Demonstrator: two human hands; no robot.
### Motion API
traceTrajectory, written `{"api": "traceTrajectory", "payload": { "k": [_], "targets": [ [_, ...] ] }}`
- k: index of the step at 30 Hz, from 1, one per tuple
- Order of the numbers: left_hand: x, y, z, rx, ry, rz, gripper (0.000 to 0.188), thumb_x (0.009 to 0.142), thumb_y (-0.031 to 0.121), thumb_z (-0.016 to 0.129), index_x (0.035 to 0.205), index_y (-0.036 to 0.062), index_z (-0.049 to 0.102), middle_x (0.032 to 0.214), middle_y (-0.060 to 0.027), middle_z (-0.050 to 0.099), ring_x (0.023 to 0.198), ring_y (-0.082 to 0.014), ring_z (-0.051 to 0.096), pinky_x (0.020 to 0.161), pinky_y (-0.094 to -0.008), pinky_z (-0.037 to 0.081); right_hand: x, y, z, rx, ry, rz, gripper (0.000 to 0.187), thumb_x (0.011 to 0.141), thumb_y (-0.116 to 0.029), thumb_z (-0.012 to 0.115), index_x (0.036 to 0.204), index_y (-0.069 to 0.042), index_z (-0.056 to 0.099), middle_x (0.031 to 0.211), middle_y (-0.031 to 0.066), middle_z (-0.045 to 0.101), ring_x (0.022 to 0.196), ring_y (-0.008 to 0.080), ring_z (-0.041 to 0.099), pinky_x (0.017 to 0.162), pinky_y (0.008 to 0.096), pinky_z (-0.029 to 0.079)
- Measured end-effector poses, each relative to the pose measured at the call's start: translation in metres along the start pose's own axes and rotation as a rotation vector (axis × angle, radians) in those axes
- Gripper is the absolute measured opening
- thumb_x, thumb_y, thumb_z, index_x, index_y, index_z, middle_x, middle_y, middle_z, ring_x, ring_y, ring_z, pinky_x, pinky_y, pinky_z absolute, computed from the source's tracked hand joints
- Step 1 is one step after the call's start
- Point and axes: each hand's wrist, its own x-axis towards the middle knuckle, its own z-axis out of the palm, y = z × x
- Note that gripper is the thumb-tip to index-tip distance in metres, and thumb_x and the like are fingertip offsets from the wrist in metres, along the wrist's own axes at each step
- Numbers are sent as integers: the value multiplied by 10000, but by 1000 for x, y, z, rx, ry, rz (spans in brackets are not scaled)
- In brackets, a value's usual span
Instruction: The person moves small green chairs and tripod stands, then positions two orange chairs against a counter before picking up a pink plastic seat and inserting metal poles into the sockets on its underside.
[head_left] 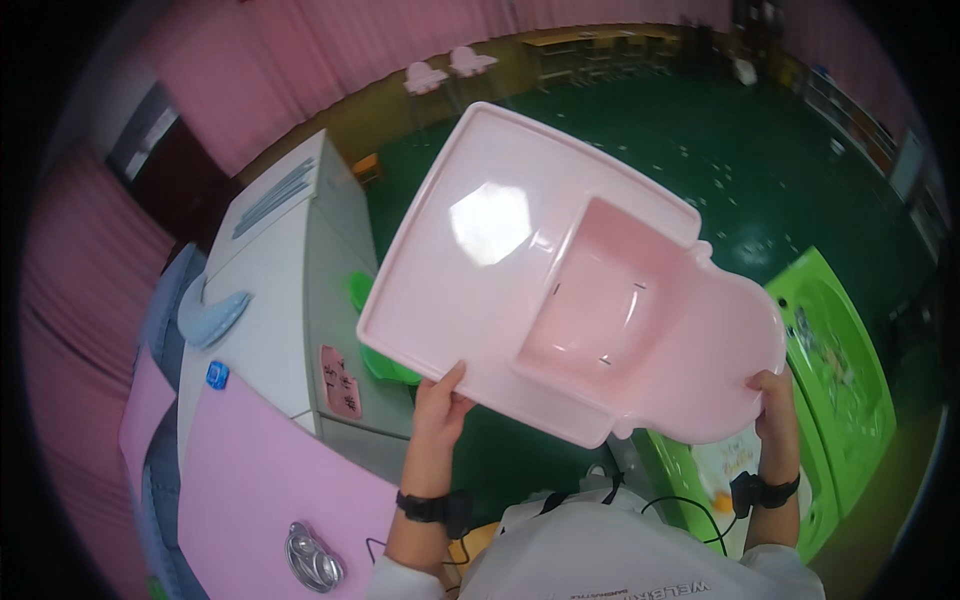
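In front of me I hold up a pale pink plastic high-chair seat (650,345), made in one piece with a wide flat tray and a rounded backrest. It is tilted, with the tray toward the upper left and the backrest toward the lower right. Its hollow seat faces me and has several narrow slots. My left hand (437,398) grips the tray's near edge, thumb on top and other fingers partly hidden. At the backrest's right edge my right hand (772,400) is closed, with some fingers hidden behind it. No legs show on the seat.
A pink tabletop (270,470) at lower left bears a metal divided dish (313,557) and a small blue box (217,375). Beyond stands a white cabinet (260,275). A bright green basin (840,370) is at right. Two pink high chairs (425,78) stand far back.
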Motion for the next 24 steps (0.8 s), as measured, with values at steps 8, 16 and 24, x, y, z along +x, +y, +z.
{"api": "traceTrajectory", "payload": {
  "k": [8,16,24],
  "targets": [
    [88,81,-64,-66,309,210,363,856,26,587,1196,1,461,1103,-130,581,952,-265,623,729,-401,589,169,40,191,12,-452,105,496,645,-76,541,1103,115,528,964,155,615,825,213,611,740,306,495],
    [293,130,-136,-148,394,145,373,852,38,597,1202,21,472,1088,-124,585,961,-262,616,761,-414,566,316,101,390,-122,-544,194,491,631,-83,545,1073,131,547,952,158,611,826,226,600,736,307,486],
    [517,230,-138,-67,353,51,343,841,53,610,1162,34,491,1066,-123,598,908,-256,628,736,-403,556,457,113,532,-122,-425,252,481,627,-92,546,1059,120,553,922,150,616,801,226,604,735,316,486]
  ]
}}
